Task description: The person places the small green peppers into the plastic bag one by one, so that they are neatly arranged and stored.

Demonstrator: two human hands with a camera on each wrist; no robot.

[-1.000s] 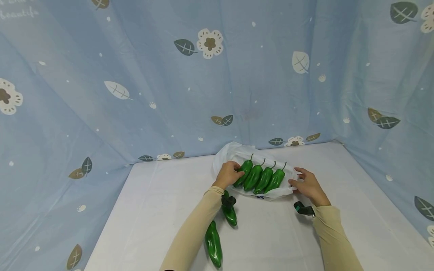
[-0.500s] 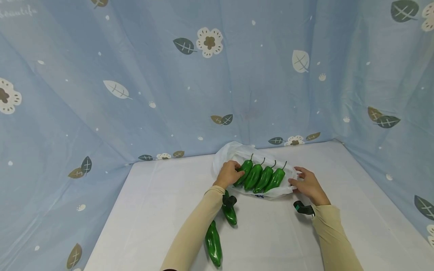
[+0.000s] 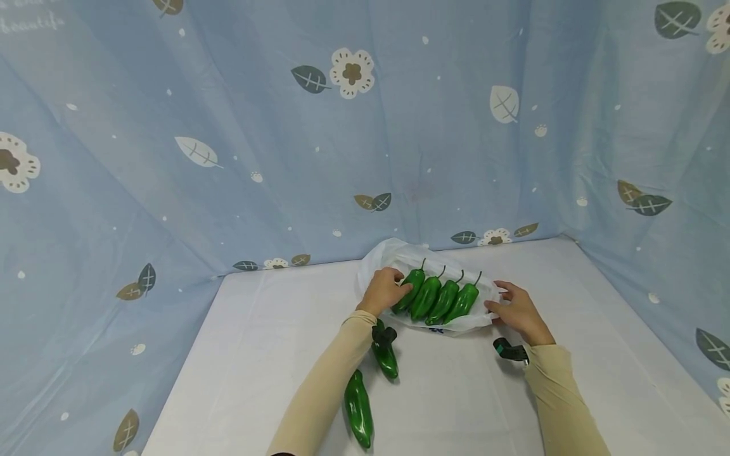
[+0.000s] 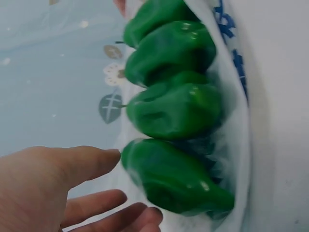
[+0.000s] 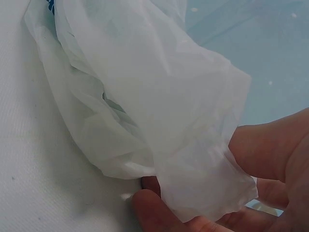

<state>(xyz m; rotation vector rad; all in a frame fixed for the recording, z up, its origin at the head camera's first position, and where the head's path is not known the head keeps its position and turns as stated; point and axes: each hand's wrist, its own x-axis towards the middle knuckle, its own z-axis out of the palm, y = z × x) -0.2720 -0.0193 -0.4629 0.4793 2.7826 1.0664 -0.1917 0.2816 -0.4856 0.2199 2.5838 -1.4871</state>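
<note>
A white plastic bag (image 3: 379,261) lies with its mouth spread at the back of the white table, and several green peppers (image 3: 426,297) rest side by side in it, stems toward the wall. At the leftmost pepper (image 4: 169,176) is my left hand (image 3: 383,292); its thumb tip touches or nearly touches the pepper, and its loosely bent fingers sit beside it. My right hand (image 3: 518,312) holds the bag's right end, with thumb and fingers around the thin plastic (image 5: 193,179). The film hides parts of the right fingers.
Two more green peppers lie on the table (image 3: 256,354): one pepper (image 3: 388,364) partly under the left wrist's camera, another pepper (image 3: 358,411) nearer the front beside the left sleeve (image 3: 327,386). A blue patterned curtain (image 3: 274,126) hangs right behind the table.
</note>
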